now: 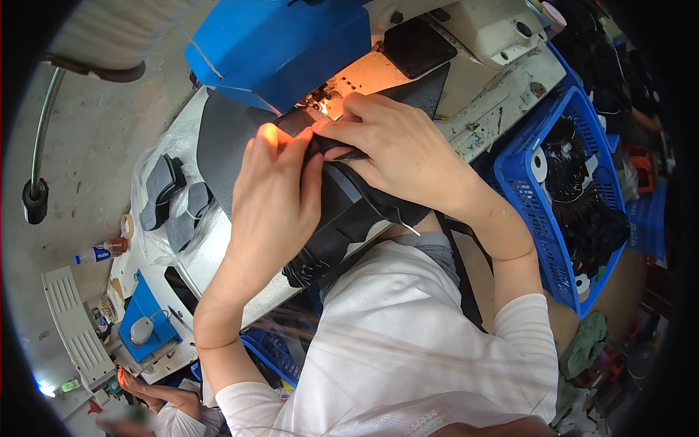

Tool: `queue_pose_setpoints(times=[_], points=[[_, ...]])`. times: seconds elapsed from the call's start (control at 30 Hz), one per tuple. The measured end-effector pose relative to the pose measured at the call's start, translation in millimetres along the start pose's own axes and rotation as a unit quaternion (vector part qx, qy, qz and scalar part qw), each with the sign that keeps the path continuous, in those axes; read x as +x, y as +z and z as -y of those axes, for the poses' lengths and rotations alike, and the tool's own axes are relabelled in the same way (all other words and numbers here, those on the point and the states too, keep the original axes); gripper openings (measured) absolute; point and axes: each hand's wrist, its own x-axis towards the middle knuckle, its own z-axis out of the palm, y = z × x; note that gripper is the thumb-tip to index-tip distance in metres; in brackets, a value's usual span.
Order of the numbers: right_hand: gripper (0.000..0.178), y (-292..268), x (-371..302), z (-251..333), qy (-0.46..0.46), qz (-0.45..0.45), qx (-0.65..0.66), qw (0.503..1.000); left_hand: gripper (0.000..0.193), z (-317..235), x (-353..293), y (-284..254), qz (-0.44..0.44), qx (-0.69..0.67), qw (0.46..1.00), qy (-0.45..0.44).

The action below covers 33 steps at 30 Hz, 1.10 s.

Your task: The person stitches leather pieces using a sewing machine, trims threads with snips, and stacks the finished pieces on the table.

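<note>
Both my hands are pinched close together in front of the lit needle area of a blue sewing machine. Black, leather-like material hangs from between them toward my lap, with a pale cord end at its lower edge. My left hand closes thumb and fingers on its left side. Opposite, my right hand grips a folded edge, with part of the material tucked between the fingers. A wide dark grey sheet lies under the machine head, left of my left hand. My fingertips partly hide the stitching spot.
Left on the white table sits a clear plastic bag of dark grey padded pieces. A blue basket with black items and white rolls stands right. A black flat case rests behind. Another person sits at lower left.
</note>
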Motion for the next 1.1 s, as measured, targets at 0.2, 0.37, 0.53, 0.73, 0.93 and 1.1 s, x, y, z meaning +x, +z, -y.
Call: queue_pose_setpoints(times=[0.2,0.37,0.53,0.73,0.93,1.1], points=[[0.030,-5,-1,-4,-0.011,0.052,-0.078,0.996,0.017,30,29,16,-0.150,-0.178,0.964,-0.126],[0.032,-11,-1,-9,-0.052,0.069,-0.107,0.991,0.013,41,34,20,-0.134,-0.378,0.903,-0.156],[0.028,-15,6,-10,-0.057,0.088,-0.109,0.989,0.011,41,22,14,-0.145,-0.421,0.885,-0.136],[0.030,-13,18,-13,-0.039,0.124,-0.120,0.984,0.019,26,2,15,-0.125,-0.123,0.984,-0.017],[0.028,-7,19,-15,-0.040,0.094,-0.121,0.987,0.024,10,-2,25,-0.107,0.009,0.994,0.010],[0.023,-12,13,-18,-0.064,0.037,-0.118,0.990,0.024,14,1,29,-0.112,0.026,0.993,0.023]])
